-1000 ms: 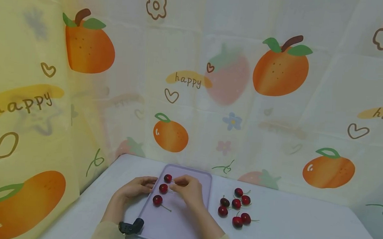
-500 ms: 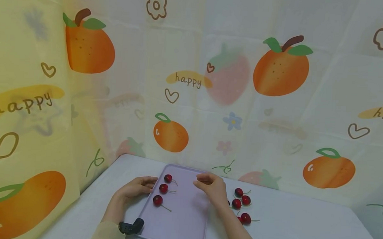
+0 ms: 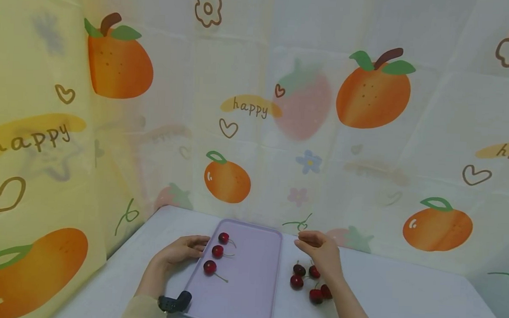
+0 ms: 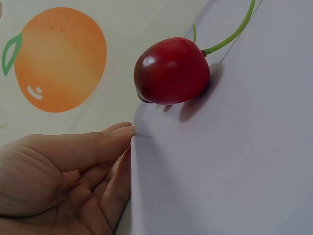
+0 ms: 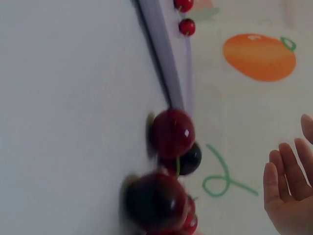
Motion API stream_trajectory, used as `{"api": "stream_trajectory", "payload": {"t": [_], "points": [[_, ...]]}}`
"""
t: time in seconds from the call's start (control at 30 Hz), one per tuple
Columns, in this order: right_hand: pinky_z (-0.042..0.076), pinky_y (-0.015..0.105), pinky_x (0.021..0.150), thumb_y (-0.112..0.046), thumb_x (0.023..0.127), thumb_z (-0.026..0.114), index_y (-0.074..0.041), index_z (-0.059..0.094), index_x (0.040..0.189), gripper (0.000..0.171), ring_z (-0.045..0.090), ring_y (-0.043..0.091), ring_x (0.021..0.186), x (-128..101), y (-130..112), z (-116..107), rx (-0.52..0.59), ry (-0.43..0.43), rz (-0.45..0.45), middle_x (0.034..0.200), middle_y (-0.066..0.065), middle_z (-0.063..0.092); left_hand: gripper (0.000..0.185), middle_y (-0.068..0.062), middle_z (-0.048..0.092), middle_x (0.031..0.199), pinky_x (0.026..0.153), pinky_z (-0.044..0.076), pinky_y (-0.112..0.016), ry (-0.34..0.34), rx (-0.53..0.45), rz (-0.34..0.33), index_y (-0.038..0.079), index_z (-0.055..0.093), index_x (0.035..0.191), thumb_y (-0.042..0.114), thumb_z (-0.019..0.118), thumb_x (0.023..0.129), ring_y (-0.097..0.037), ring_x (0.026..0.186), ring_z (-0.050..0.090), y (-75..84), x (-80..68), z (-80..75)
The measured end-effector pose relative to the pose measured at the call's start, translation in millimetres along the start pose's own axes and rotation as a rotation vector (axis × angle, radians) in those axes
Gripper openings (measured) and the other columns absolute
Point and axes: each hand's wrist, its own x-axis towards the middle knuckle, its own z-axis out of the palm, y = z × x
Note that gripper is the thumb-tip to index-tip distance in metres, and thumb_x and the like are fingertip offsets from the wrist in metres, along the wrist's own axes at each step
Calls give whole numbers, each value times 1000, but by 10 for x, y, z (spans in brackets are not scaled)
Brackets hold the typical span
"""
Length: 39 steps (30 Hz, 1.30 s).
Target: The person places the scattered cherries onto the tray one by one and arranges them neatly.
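Note:
A lilac tray [image 3: 249,282] lies on the white table with three red cherries in a row near its left side: the far one [image 3: 223,238], the middle one [image 3: 217,251] and the near one [image 3: 209,267]. My left hand [image 3: 191,246] rests with relaxed fingers against the tray's left edge [image 4: 134,161], beside a cherry [image 4: 171,71]. My right hand [image 3: 308,242] hovers open and empty above several loose cherries [image 3: 304,280] on the table right of the tray. In the right wrist view the cherries [image 5: 171,132] lie below the hand's straight fingers [image 5: 286,191].
A fruit-print cloth [image 3: 256,107] walls the table at the back and left. A black wrist device [image 3: 174,301] sits on my left forearm by the tray's near left corner. Bare white table [image 3: 402,298] stretches to the right of the cherries.
My right hand left the cherries on the tray and moved right, now over the loose cherries. The left hand and the three tray cherries have stayed put.

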Motion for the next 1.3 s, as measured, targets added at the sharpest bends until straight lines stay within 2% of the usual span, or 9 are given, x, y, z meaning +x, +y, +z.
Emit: {"api": "stream_trajectory", "payload": {"t": [0.13,0.37,0.67,0.9,1.03,1.3], "points": [[50,16,74,-36,82,79,-14,72,113,39,69,10,95,-20,87,-151,-66,25,24,111,7,76,52,-18,66,129,104,47,-43,18,2,-13,0,53,139,5,65,88,-19,112,62,-7,12,4],[48,12,77,-32,83,79,-13,72,114,37,64,-6,88,-46,281,-327,-121,44,57,110,4,77,52,-16,66,127,104,47,-43,21,-6,-18,1,54,139,4,64,88,-18,111,62,-17,14,-2],[48,9,79,-35,85,76,-7,67,123,47,61,-12,86,-93,458,-550,-105,33,100,117,9,74,53,-17,66,128,102,48,-40,20,-9,-18,-1,53,139,4,64,88,-18,110,62,-13,10,6],[49,9,81,-35,86,75,-6,65,126,50,61,-14,89,-106,579,-677,-80,10,112,121,10,72,53,-17,65,129,104,47,-44,39,-17,-37,1,54,139,4,65,87,-18,110,62,-10,14,21],[49,10,82,-32,88,74,-5,63,128,49,61,-11,91,-135,631,-723,-68,-31,133,126,13,69,53,-17,65,130,103,48,-41,31,-16,-35,1,53,139,4,65,87,-18,110,61,-17,18,16],[55,24,90,-33,87,74,-8,64,128,49,67,9,105,-164,827,-741,-35,-162,193,125,10,70,56,-23,64,130,88,48,-19,-66,-49,52,-7,47,141,4,63,88,-15,110,64,-38,32,-41]]}}
